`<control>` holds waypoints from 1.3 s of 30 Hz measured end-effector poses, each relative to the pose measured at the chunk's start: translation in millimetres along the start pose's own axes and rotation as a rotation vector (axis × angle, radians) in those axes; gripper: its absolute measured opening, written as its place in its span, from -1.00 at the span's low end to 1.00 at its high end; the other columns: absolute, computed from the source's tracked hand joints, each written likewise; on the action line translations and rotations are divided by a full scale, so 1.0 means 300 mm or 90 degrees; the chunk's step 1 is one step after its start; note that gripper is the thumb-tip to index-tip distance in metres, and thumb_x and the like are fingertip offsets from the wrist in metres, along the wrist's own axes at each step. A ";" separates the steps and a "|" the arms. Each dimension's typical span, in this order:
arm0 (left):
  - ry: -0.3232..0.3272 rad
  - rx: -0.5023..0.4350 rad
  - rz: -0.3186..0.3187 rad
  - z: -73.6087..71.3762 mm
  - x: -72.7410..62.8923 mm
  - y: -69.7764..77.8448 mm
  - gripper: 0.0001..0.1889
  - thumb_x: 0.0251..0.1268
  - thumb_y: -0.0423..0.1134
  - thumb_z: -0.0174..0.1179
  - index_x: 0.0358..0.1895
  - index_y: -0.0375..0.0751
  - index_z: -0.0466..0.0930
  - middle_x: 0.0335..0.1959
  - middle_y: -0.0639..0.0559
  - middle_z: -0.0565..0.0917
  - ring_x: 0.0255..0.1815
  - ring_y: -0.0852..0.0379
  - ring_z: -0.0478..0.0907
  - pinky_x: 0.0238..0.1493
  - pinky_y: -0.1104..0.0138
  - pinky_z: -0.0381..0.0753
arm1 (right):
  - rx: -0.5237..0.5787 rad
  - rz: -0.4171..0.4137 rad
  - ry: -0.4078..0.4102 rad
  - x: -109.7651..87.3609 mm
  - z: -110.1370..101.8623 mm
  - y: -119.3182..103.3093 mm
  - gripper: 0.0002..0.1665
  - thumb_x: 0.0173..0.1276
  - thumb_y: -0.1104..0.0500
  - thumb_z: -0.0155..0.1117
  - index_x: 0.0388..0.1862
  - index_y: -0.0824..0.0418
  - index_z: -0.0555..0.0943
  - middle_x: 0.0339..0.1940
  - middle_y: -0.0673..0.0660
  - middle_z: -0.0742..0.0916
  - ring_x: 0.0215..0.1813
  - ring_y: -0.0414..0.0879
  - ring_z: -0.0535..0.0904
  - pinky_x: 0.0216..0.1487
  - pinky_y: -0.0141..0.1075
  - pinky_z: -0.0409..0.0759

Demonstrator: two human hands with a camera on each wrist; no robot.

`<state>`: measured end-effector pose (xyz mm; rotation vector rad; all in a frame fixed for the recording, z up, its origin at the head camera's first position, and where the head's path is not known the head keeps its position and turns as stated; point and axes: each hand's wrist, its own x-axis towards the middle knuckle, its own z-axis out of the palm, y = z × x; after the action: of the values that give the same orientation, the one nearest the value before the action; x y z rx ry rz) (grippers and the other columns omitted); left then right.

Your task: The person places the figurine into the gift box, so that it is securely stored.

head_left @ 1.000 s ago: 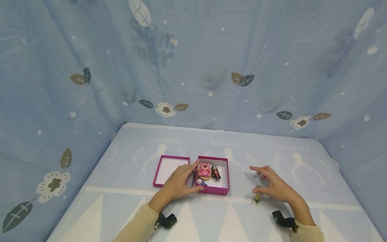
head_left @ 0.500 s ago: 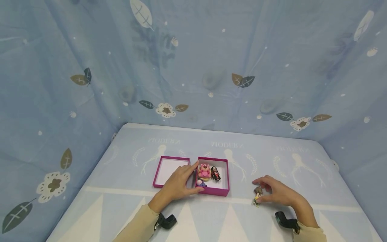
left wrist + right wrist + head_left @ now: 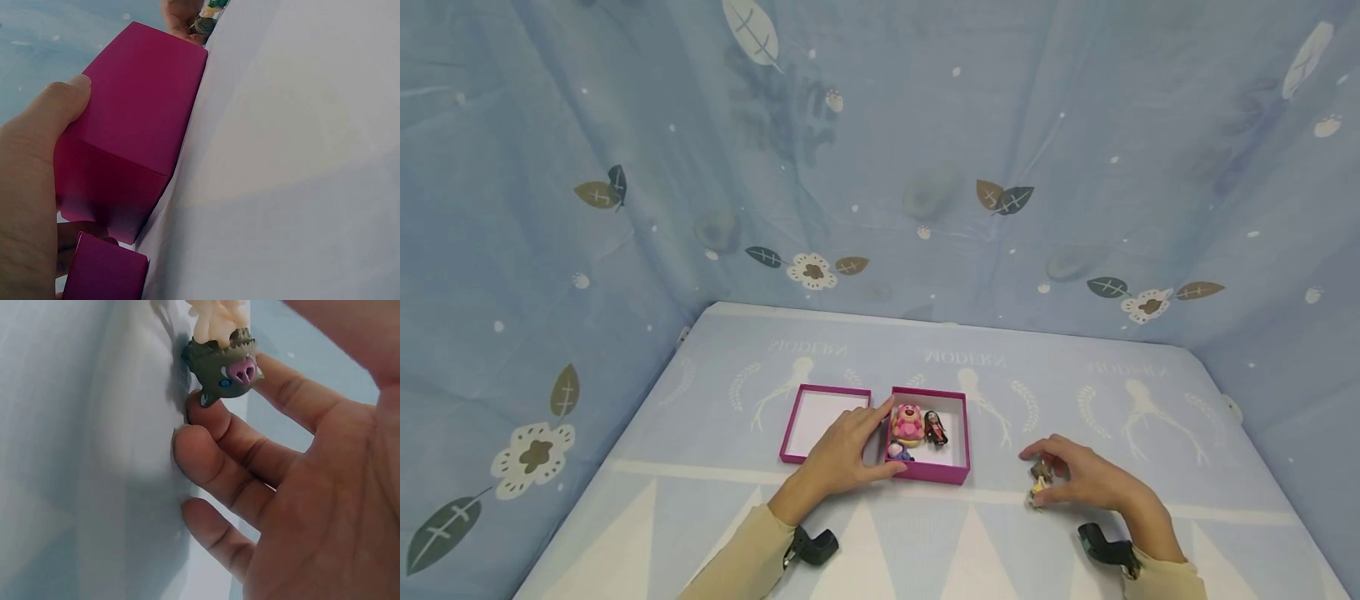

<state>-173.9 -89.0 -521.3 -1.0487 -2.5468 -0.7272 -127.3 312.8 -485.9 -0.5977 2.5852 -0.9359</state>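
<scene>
My left hand (image 3: 842,450) holds the magenta box (image 3: 931,472) at its left side, with the thumb against the near wall in the left wrist view. Inside the box are a pink bear figurine (image 3: 908,427), a dark-haired doll figurine (image 3: 935,429) and a small blue-purple figurine (image 3: 898,452). To the right, my right hand (image 3: 1086,475) has its fingers and thumb around a small boar-headed figurine (image 3: 226,372) at the table surface. Its grey head, pink snout and pale body show in the right wrist view; its feet run out of that frame.
A shallow magenta lid (image 3: 797,425) with a white inside lies left of the box, partly behind my left hand. The table (image 3: 970,533) has a pale patterned cloth. Blue printed curtains (image 3: 880,150) hang behind and at both sides.
My right hand has shifted slightly down toward the near side, its fingers coming around the boar-headed figurine, whose head now shows. The left hand and the box stay in place.
</scene>
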 end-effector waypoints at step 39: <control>-0.009 -0.004 -0.002 -0.004 0.001 -0.001 0.03 0.07 0.42 0.22 0.55 -0.05 0.11 0.09 0.01 0.66 0.00 0.13 0.56 0.10 0.19 0.52 | 0.031 0.017 -0.011 -0.009 -0.013 -0.016 -0.27 0.09 -0.05 0.53 0.16 0.25 0.48 -0.22 0.10 0.44 -0.33 -0.22 0.32 -0.36 -0.38 0.33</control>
<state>-174.4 -89.7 -520.1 -1.0559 -2.5608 -0.7316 -125.3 312.9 -479.5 -0.5535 2.5409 -0.9788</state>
